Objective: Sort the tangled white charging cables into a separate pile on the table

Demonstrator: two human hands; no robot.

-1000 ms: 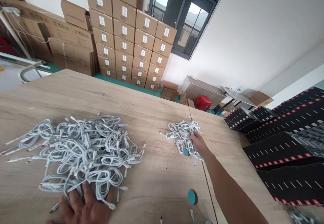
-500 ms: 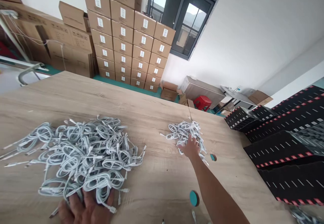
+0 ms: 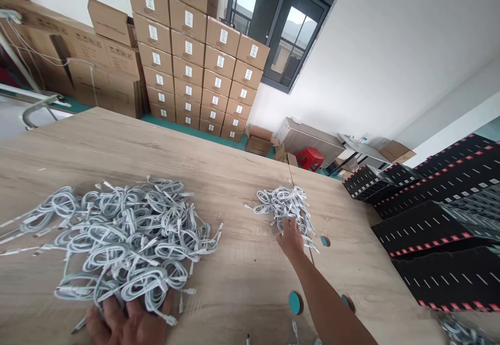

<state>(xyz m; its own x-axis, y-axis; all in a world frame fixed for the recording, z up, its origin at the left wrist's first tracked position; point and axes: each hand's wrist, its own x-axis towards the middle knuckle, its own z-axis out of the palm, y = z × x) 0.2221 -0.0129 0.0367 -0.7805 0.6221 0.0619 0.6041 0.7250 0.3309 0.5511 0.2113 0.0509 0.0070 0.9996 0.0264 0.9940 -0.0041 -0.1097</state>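
A large heap of coiled white charging cables (image 3: 128,235) lies on the left of the wooden table, with pale connector ends sticking out. My left hand (image 3: 127,321) rests at its near edge, fingers spread and reaching under the closest coils. Farther off to the right is a smaller pile of coiled white cables (image 3: 279,202). Over that pile's near side my right hand (image 3: 291,238) is closed, fingers drawn together on a cable. Its fingertips are partly hidden among the coils.
Teal round discs (image 3: 296,302) lie along the table (image 3: 230,282), near loose cable ends. Black slotted racks (image 3: 425,230) line the right side. Behind the table stand stacked cartons (image 3: 188,48) and a red stool (image 3: 310,158).
My right hand has drawn its spread fingers together at the small pile and shifted slightly nearer. My left hand stays at the large heap. The whole view has shifted slightly.
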